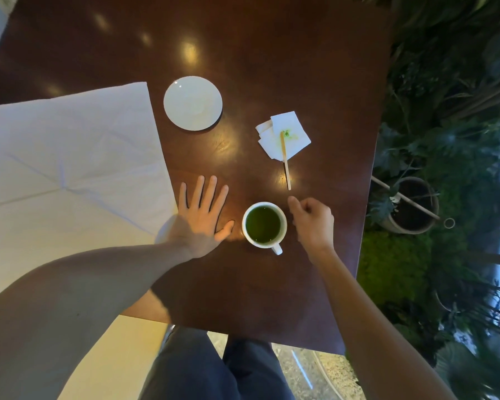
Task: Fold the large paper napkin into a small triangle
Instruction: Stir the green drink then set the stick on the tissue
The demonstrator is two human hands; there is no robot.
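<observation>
A large white paper napkin (pixel 70 174) is spread flat and unfolded on the left part of a dark wooden table (pixel 272 284). Old crease lines are seen crossing it, meeting near its middle. Its left side is cut off by the frame edge, and its near part is covered by the left forearm, so the full outline cannot be made out.

The left hand (pixel 201 217) is laid palm-down on the table just beside the napkin's right edge, fingers straight and spread; nothing is gripped. Whether the heel of the hand overlaps the napkin's edge cannot be told. The right hand (pixel 312 220) is held to the right of a white cup (pixel 264 225) with fingers loosely curled; nothing is held in it, and it is kept apart from the cup.

The cup is filled with green liquid, its handle turned toward the person. A wooden stick (pixel 285 160) is lying beyond the right hand, its far end resting on a small folded napkin (pixel 285 135) stained green. A white saucer (pixel 193 103) is placed farther back, near the large napkin's right edge but apart from it.

Potted plants (pixel 413 203) are seen past the table's right edge, blurred and distorted. Dark trousers (pixel 214 368) are visible below the table's near edge.
</observation>
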